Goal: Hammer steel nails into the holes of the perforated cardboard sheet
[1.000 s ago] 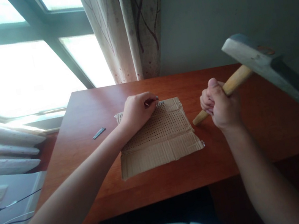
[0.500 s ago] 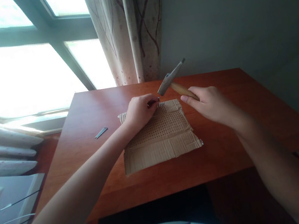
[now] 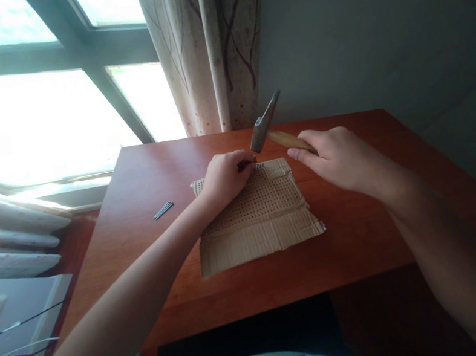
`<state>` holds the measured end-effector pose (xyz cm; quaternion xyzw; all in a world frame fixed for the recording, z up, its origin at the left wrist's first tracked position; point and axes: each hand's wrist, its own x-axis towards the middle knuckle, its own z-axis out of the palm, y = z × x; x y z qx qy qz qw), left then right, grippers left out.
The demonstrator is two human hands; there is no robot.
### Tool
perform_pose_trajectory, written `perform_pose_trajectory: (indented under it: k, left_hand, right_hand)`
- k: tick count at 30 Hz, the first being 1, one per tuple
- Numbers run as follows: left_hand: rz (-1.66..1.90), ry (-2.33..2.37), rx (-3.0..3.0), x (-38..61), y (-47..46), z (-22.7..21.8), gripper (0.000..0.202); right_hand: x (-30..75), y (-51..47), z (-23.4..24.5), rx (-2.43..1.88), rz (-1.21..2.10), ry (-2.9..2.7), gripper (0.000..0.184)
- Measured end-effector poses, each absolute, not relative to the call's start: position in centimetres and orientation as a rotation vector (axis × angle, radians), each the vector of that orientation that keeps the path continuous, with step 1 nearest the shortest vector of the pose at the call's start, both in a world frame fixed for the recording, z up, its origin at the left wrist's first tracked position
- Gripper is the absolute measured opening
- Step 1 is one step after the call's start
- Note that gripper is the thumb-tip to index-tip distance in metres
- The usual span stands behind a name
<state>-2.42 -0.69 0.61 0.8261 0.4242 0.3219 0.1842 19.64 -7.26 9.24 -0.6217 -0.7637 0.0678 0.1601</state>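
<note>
Reddish-brown desk (image 3: 367, 229) fills the lower middle of the view, its near edge running just above the person's lap, with bare wood between that edge and a perforated cardboard sheet (image 3: 264, 222) lying flat. The left hand (image 3: 224, 177) rests on the sheet's far left corner. Its fingers (image 3: 242, 162) are pinched shut on a small nail (image 3: 250, 162) that is mostly hidden by them, and just beyond their tips a short row of driven nails (image 3: 259, 165) stands along the sheet's far edge. The right hand (image 3: 336, 157) is to the right of those fingers and apart from them, curled closed round the wooden handle of a hammer (image 3: 262, 127). The hammer's steel head hangs tilted just above and beyond the left fingertips, not touching them. By the look of it, the step in hand is setting this nail. A blow from here would call for a short, square tap on the nail head, since the pinching fingertips sit right beside it and leave little margin. Open wood lies to the right of the right hand and on the far side of both hands. Well to the left of the left fingers, a few loose nails (image 3: 163, 210) lie near the desk's left edge. Beyond the hammer head hang a patterned curtain (image 3: 215, 47) and a grey wall (image 3: 377, 24), with a bright window (image 3: 24, 117) to the far left.
</note>
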Motion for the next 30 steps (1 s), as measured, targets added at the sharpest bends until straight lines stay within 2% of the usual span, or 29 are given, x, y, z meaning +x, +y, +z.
perform_pose_trajectory:
  k: [15, 21, 26, 30]
  left_hand:
    - [0.798, 1.189, 2.33, -2.7, -0.5, 1.3, 0.015]
    - [0.642, 1.255, 2.537, -4.0, -3.4, 2.8, 0.029]
    - [0.588, 1.197, 2.666, -4.5, -5.7, 1.8, 0.041]
    - [0.589, 1.192, 2.697, -4.4, -6.0, 1.2, 0.042]
  right_hand:
    - [19.3, -7.2, 8.3, -1.863, 0.151, -2.283, 0.031]
    - [19.3, -7.3, 8.4, -1.868, 0.19, -2.261, 0.031]
    - [19.3, -7.2, 8.5, -1.853, 0.198, -2.259, 0.031]
    - [19.4, -7.2, 9.1, -1.852, 0.166, -2.254, 0.032]
